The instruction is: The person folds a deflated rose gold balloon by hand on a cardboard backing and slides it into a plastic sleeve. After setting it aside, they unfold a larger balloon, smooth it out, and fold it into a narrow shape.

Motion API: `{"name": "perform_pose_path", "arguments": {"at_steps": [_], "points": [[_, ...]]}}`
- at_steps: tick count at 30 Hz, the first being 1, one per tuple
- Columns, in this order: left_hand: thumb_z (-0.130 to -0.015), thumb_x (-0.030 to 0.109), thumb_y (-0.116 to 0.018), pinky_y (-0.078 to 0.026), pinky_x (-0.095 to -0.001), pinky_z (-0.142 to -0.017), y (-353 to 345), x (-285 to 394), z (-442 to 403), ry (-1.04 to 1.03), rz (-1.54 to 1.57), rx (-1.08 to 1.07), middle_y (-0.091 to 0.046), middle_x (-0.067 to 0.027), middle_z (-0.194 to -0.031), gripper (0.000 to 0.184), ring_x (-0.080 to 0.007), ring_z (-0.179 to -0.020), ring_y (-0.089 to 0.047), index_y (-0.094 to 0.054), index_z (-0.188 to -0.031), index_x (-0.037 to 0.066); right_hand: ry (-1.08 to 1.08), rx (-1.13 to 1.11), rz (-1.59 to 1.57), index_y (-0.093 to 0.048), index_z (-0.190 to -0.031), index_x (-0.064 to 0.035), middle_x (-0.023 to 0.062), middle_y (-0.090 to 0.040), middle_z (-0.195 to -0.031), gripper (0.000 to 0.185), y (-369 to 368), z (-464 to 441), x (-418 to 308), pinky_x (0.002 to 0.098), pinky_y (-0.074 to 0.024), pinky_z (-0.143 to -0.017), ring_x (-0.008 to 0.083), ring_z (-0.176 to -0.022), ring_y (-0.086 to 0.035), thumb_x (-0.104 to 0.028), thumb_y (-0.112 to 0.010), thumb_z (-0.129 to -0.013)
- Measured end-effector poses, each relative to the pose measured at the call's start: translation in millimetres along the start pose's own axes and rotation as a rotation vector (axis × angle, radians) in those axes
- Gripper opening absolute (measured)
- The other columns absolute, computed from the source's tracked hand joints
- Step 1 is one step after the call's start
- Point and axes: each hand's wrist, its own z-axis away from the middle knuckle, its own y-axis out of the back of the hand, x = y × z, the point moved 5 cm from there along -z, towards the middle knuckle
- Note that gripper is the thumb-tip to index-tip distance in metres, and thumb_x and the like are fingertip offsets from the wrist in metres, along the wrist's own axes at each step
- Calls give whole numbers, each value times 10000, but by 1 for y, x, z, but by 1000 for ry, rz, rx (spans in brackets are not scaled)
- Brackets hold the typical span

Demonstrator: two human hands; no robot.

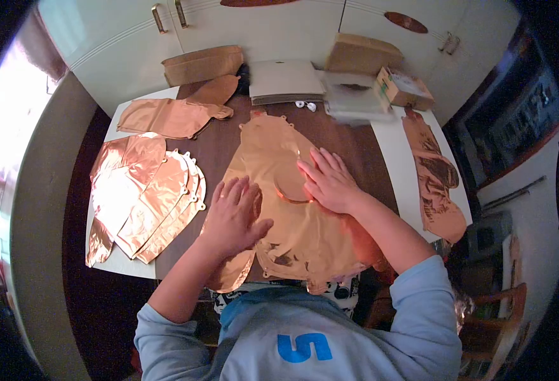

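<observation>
A large flat copper-coloured foil piece [267, 152] lies on the dark brown table in front of me, its near end at the table's front edge. My left hand [235, 216] rests flat on its left side, fingers spread and thumb out to the right. Across its right side lies my right hand [330, 181], palm down with the fingers pointing up and left, beside a curved line in the foil. Neither hand is closed around anything. Part of the foil is hidden under my hands and forearms.
Stacked foil pieces [146, 197] with small tabs lie at the left, more foil [165, 117] behind them. A long foil piece [429, 171] is at the right. Along the back stand a pale stack [286, 79], white earphones [305, 106], clear plastic bags [356, 98] and a cardboard box [406, 89].
</observation>
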Motion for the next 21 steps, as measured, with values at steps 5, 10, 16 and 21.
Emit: {"name": "perform_pose_path", "arguments": {"at_steps": [5, 10, 16, 21], "points": [[-813, 247, -682, -401, -476, -1038, -11, 8, -43, -264, 144, 112, -577, -204, -1236, 486, -382, -1186, -528, -568, -1220, 8, -9, -49, 19, -375, -1500, -179, 224, -229, -1585, 564, 8, -2, -2, 525, -150, -1197, 410, -1468, -197, -422, -436, -995], [-770, 178, -728, -475, -468, -959, -49, 25, -92, -431, 329, 65, -602, -229, -1167, 450, -415, -1103, -567, -586, -1148, -19, -37, -117, 26, -398, -1486, -155, 232, -201, -1592, 579, 9, -2, 0, 538, -139, -1197, 427, -1470, -177, -452, -425, -989], [-809, 101, -668, -457, -496, -988, -80, 7, -109, -406, 347, 162, -596, -246, -1180, 465, -435, -1116, -571, -536, -1238, -23, -58, -139, 9, -385, -1501, -155, 224, -134, -1615, 630, -1, -1, 9, 542, -79, -1204, 412, -1492, -108, -491, -442, -972], [-838, 106, -646, -409, -511, -1054, -77, 8, -100, -361, 366, 175, -578, -257, -1227, 533, -432, -1169, -550, -481, -1329, -20, -38, -172, -28, -314, -1540, -171, 214, -77, -1628, 715, -1, 1, 13, 540, -41, -1204, 403, -1503, -57, -544, -468, -950]]}}
